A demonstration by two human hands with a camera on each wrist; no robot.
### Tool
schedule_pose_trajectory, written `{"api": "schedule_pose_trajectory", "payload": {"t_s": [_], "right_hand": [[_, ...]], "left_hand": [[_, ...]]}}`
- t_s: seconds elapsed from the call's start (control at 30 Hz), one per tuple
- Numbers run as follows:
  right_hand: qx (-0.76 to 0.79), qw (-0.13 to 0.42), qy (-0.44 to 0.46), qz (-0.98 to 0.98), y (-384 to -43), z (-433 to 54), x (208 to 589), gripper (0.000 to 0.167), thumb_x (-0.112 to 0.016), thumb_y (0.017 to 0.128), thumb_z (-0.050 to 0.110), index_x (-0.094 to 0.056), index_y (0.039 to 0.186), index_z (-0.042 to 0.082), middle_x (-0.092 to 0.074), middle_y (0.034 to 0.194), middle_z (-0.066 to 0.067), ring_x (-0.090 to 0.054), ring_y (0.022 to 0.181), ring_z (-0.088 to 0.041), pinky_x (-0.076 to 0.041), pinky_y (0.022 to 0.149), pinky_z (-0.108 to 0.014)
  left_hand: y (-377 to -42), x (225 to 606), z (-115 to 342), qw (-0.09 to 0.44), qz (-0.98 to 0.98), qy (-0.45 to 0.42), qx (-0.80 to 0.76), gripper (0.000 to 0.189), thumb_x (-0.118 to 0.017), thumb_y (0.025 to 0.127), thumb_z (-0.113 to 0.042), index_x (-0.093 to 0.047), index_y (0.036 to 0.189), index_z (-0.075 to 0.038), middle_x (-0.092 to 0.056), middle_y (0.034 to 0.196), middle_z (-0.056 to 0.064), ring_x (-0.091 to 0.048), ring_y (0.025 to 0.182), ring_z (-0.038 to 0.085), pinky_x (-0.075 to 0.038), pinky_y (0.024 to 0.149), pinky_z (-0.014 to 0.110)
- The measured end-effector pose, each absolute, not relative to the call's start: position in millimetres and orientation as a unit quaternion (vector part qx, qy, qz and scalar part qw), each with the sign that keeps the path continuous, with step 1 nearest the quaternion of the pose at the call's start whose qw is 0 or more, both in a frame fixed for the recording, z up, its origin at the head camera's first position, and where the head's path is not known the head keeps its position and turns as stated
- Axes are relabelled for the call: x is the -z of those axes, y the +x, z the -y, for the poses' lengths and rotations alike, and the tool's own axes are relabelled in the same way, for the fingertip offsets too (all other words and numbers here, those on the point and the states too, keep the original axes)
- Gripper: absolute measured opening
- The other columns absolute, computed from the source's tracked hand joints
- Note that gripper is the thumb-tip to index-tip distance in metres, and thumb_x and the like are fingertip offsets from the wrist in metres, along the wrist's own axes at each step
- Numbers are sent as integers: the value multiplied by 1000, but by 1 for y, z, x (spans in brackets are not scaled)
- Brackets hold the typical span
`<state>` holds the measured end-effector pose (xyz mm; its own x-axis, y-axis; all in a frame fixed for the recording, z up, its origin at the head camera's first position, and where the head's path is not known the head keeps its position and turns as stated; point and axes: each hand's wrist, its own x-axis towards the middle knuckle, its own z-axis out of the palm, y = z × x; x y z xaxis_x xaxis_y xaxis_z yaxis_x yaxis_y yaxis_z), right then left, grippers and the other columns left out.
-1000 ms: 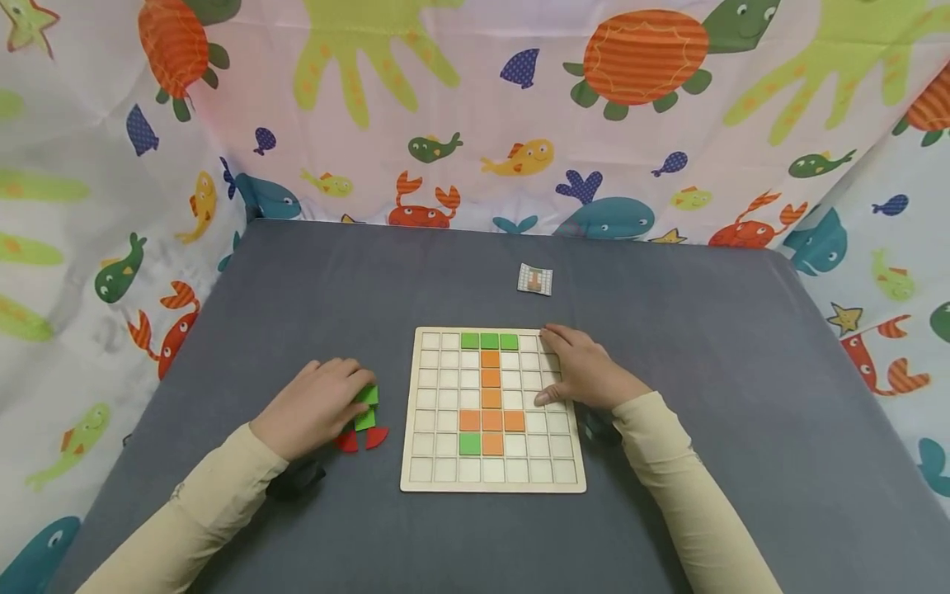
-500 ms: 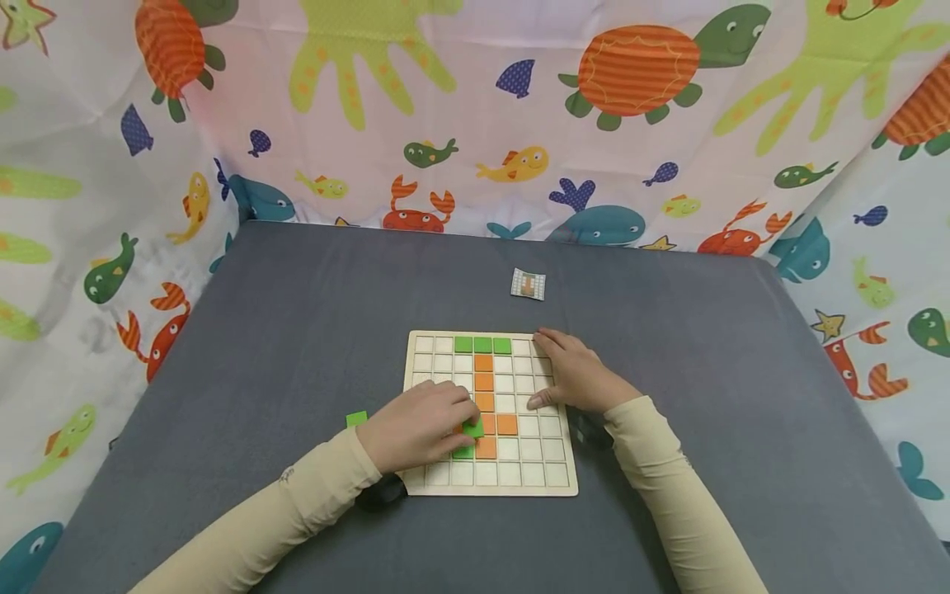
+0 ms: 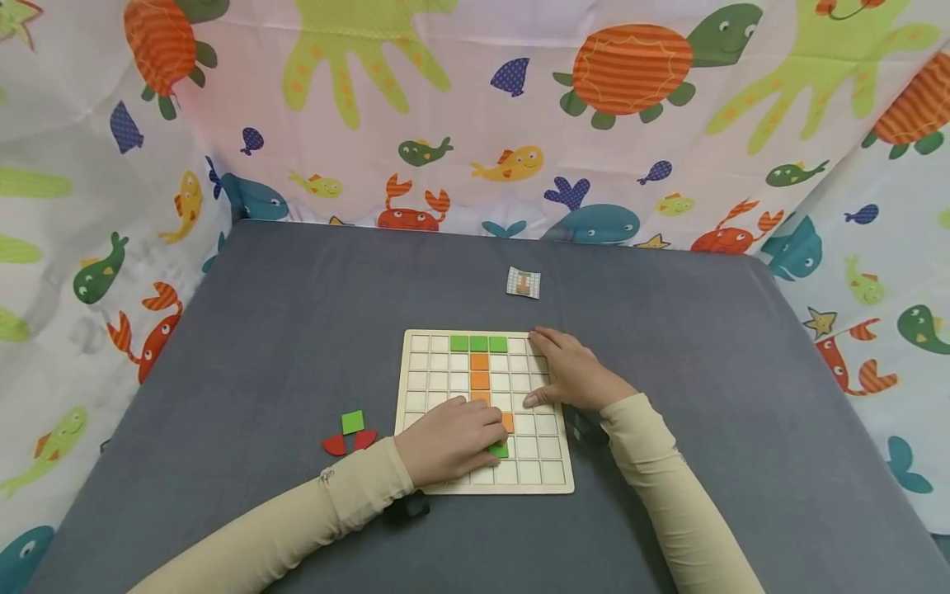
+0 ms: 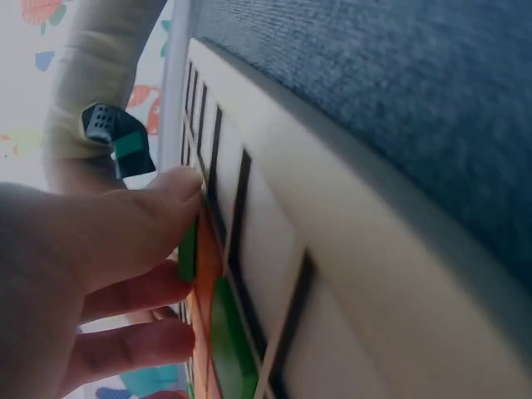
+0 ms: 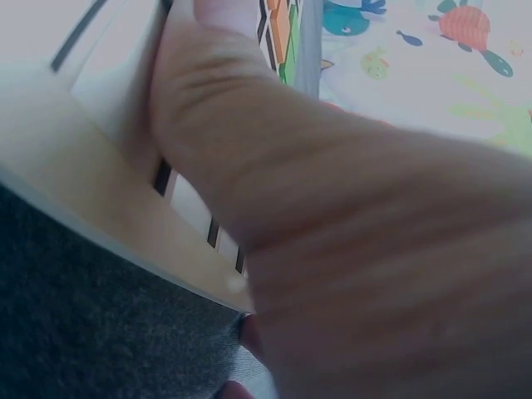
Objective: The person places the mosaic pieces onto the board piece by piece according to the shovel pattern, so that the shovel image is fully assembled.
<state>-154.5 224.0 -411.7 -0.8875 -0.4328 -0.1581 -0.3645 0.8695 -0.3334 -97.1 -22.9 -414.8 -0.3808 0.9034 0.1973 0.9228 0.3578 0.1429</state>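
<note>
A wooden grid board bears a row of green square tiles at its far side and a column of orange square tiles below them. My left hand reaches over the lower part of the board. Its thumb and fingers pinch a green square tile at a cell right of the orange column. In the left wrist view another green tile lies in the grid below the fingers. My right hand rests on the board's right edge, thumb on the surface. The left hand hides several lower cells.
Left of the board lie a loose green tile and two red quarter-round pieces. Beyond the board is a small card with a printed grid pattern. A sea-animal printed cloth hangs around the grey table.
My left hand has moved right from the loose pieces onto the board, carrying a green tile across to the right of the orange column. My right hand has stayed at the board's edge.
</note>
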Motion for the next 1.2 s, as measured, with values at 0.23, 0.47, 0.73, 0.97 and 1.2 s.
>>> {"api": "schedule_pose_trajectory", "payload": {"t_s": [0.23,0.47,0.73,0.97,1.2], "right_hand": [[155,108,-213,-959,-156,-224,412,110,-80,67,52,-29,148,-2,-30,152,-21,-31,137,-42,-34,102,-62],[156,111,-210,-959,-157,-224,411,110,-80,67,52,-29,148,-2,-30,152,-22,-32,136,-43,-34,101,-63],[151,117,-205,-960,-157,-224,411,109,-81,67,51,-29,148,-1,-29,152,-22,-31,136,-44,-34,100,-64],[153,125,-207,-958,-161,-218,412,111,-80,67,54,-28,149,1,-28,153,-19,-30,137,-42,-33,102,-63],[141,141,-193,-961,-159,-220,412,111,-80,67,54,-27,150,1,-25,154,-19,-27,139,-41,-31,105,-60]], "left_hand": [[-100,415,15,40,826,-551,115,15,-71,87,-33,-67,95,-21,-58,90,-8,-55,80,8,-42,66,23],[-101,419,12,36,829,-540,140,19,-71,84,-39,-66,93,-23,-58,89,-10,-54,83,7,-37,67,24],[-102,418,11,17,822,-540,177,18,-68,87,-38,-67,92,-21,-56,90,-8,-51,78,7,-39,67,22],[-114,401,59,16,839,-497,220,15,-61,95,-31,-69,98,-19,-61,93,-6,-55,78,8,-47,72,27],[-120,399,125,-21,887,-408,213,16,-64,93,-28,-68,103,-17,-62,93,-7,-53,75,5,-48,72,28]]}}
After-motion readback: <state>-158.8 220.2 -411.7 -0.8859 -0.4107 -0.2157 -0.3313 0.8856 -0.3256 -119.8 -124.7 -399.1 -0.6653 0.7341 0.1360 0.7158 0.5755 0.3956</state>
